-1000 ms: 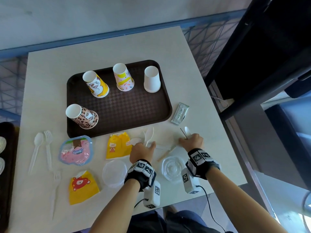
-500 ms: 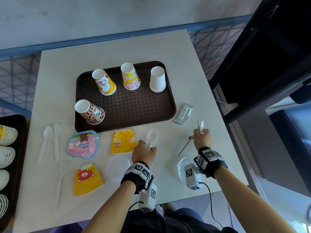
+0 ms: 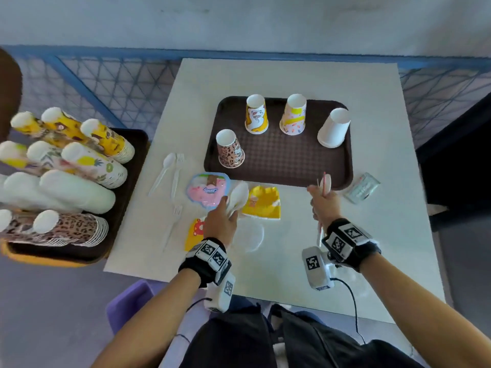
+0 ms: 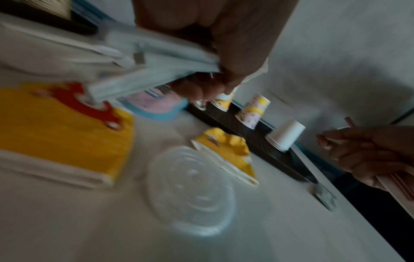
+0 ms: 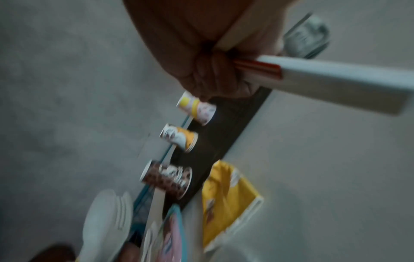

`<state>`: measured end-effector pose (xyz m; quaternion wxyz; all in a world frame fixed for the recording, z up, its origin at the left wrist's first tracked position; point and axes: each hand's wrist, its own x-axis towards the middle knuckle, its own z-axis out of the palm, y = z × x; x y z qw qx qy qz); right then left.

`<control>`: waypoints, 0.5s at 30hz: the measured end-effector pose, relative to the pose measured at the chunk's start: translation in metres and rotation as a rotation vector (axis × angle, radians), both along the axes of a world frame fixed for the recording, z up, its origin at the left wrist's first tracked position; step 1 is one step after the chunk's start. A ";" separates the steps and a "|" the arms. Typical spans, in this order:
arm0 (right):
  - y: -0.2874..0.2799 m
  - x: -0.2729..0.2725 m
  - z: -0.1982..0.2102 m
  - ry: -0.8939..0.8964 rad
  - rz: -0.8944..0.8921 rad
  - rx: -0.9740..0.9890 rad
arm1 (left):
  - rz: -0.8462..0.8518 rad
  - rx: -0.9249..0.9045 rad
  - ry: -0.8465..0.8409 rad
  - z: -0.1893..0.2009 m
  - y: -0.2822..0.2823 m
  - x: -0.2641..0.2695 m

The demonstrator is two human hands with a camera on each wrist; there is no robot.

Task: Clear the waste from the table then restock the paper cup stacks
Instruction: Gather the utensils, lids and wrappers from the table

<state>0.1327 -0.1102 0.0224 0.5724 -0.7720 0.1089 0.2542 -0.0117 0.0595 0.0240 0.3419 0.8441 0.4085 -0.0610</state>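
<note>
Waste lies scattered across the lower half of the white table (image 3: 372, 107) in the head view. At centre frame the left hand (image 3: 221, 221) has its fingers curled round a bunch of white plastic spoons (image 3: 239, 196), lifted above the tabletop. To its right the right hand (image 3: 325, 205) is clenched in a fist round a white spoon and red chopsticks (image 3: 324, 181); the right wrist view shows the chopsticks poking from a white paper sleeve (image 5: 358, 83).

Just left of the held spoons sits a pink snack wrapper with a blue edge (image 3: 207, 191), and just right of them a crumpled yellow wrapper (image 3: 264, 203). Below, partly hidden by the left hand, lies a yellow wrapper with a red bear (image 3: 194, 232), beside a clear plastic lid (image 3: 252, 236). A loose spoon and two forks (image 3: 170, 171) lie at centre left. A small clear sachet (image 3: 362, 188) rests at the right, just beside the brown tray (image 3: 279, 163).

On that tray four paper cups stand upside down: leopard print (image 3: 230, 150), yellow and white (image 3: 256, 115), pink and yellow (image 3: 293, 115), plain white (image 3: 334, 128).

At the left edge of the frame, a second dark tray (image 3: 138, 144) holds long paper cup stacks (image 3: 77, 160) lying on their sides.
</note>
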 end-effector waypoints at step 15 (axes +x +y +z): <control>0.202 -0.078 0.002 -0.052 0.517 -0.263 | 0.141 -0.040 0.216 -0.031 0.140 -0.108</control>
